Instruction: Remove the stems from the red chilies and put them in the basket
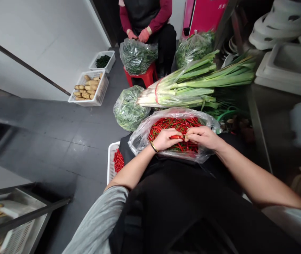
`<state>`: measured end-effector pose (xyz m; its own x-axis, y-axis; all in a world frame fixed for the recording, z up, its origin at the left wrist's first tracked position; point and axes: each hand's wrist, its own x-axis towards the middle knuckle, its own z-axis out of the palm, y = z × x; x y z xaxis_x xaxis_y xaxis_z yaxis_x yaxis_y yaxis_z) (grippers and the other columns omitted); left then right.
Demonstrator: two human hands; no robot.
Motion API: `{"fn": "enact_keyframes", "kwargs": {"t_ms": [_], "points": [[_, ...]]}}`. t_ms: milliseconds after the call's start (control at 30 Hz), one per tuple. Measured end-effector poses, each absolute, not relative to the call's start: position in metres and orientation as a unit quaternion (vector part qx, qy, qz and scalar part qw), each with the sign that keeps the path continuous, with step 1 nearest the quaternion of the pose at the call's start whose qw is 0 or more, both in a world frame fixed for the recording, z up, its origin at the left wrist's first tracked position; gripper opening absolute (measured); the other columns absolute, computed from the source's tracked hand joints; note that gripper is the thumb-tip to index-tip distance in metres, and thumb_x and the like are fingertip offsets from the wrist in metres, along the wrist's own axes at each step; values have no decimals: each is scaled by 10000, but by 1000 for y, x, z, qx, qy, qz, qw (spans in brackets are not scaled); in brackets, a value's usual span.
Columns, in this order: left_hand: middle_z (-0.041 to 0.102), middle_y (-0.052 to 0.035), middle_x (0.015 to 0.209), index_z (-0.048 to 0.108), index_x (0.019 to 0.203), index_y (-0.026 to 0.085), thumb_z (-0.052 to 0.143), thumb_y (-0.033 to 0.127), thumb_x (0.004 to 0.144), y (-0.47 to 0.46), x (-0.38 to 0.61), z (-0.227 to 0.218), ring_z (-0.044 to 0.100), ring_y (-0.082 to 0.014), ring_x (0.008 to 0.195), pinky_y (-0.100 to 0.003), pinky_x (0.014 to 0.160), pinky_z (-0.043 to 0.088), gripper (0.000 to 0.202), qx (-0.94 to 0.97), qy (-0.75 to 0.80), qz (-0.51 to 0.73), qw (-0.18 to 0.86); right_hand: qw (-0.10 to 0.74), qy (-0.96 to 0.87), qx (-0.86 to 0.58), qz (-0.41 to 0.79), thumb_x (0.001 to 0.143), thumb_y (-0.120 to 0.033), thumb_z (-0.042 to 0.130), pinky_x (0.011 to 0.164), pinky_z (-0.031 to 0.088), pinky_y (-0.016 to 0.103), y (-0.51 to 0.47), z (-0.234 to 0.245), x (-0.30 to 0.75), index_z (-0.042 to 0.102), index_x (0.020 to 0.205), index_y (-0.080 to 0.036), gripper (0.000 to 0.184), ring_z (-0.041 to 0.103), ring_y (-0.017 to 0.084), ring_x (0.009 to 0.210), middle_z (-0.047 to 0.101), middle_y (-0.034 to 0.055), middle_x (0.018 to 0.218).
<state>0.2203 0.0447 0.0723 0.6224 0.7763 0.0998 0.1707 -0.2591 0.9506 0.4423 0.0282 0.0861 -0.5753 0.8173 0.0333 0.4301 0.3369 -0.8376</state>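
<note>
A clear plastic bag (pixel 140 141) full of red chili peppers (pixel 166 124) with green stems rests open on my lap. Above the peppers, my left hand (pixel 165 139) is closed around a red chili pepper (pixel 176 137), its stem end toward the right. My right hand (pixel 202 137) pinches at that end, thumb and forefinger pressed together; the stem itself is too small to make out. Beside my left leg stands a white basket (pixel 110 165) with loose red chilies (pixel 118 160) in it.
A big bundle of leeks (pixel 182 86) lies just beyond the bag, next to bagged greens (pixel 131 107). Opposite sits a person in pink gloves (pixel 143 35) behind a red stool (pixel 147 76). White baskets, one holding root vegetables (pixel 88 88), stand by the wall. Metal shelving (pixel 25 208) is lower left.
</note>
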Motion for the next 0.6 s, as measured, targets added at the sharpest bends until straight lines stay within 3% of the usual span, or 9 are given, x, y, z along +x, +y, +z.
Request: {"fn": "enact_keyframes", "kwargs": {"t_ms": [67, 167, 233, 333, 433, 533, 600], "points": [[538, -9, 650, 614, 753, 174, 686, 399, 714, 42, 208, 76, 490, -111, 607, -255, 605, 422, 240, 625, 360, 346, 601, 216, -787, -434, 382, 927, -508, 399, 639, 459, 273, 28, 78, 448, 683, 925, -165, 446, 584, 148, 675, 648, 55, 785], [365, 42, 556, 468, 651, 184, 682, 460, 667, 40, 187, 75, 339, -68, 477, -194, 422, 266, 349, 426, 356, 411, 723, 136, -821, -509, 221, 911, -424, 465, 682, 466, 293, 31, 54, 445, 658, 1135, -230, 354, 603, 202, 890, 618, 99, 1087], [363, 43, 580, 443, 676, 192, 699, 463, 625, 40, 177, 74, 335, -65, 474, -175, 397, 210, 376, 352, 328, 419, 770, 75, -841, -517, 143, 925, -366, 447, 677, 457, 286, 36, 37, 436, 617, 1219, -272, 353, 583, 225, 983, 561, 103, 1206], [342, 68, 534, 461, 726, 199, 736, 411, 605, 42, 177, 73, 295, -53, 433, -169, 398, 191, 368, 350, 359, 369, 783, 20, -866, -488, 107, 938, -341, 430, 673, 439, 276, 47, 22, 419, 637, 1181, -256, 330, 571, 228, 1000, 540, 109, 1222], [333, 83, 474, 501, 687, 181, 741, 370, 632, 45, 190, 72, 272, -44, 413, -190, 440, 253, 310, 456, 440, 318, 705, 7, -884, -451, 122, 937, -349, 434, 678, 423, 267, 59, 23, 413, 667, 1055, -221, 290, 579, 201, 954, 557, 96, 1191], [571, 1, 642, 597, 710, 170, 719, 337, 667, 50, 205, 70, 492, -103, 584, -250, 632, 399, 211, 614, 480, 314, 542, 4, -889, -430, 159, 914, -332, 466, 670, 407, 258, 64, 36, 415, 642, 977, -198, 229, 594, 170, 856, 616, 75, 1081], [638, -34, 763, 635, 750, 185, 720, 315, 672, 55, 214, 68, 558, -156, 719, -278, 738, 408, 173, 696, 478, 281, 457, 26, -878, -443, 181, 904, -331, 472, 664, 397, 258, 63, 49, 418, 619, 956, -192, 209, 600, 166, 790, 656, 60, 958]]}}
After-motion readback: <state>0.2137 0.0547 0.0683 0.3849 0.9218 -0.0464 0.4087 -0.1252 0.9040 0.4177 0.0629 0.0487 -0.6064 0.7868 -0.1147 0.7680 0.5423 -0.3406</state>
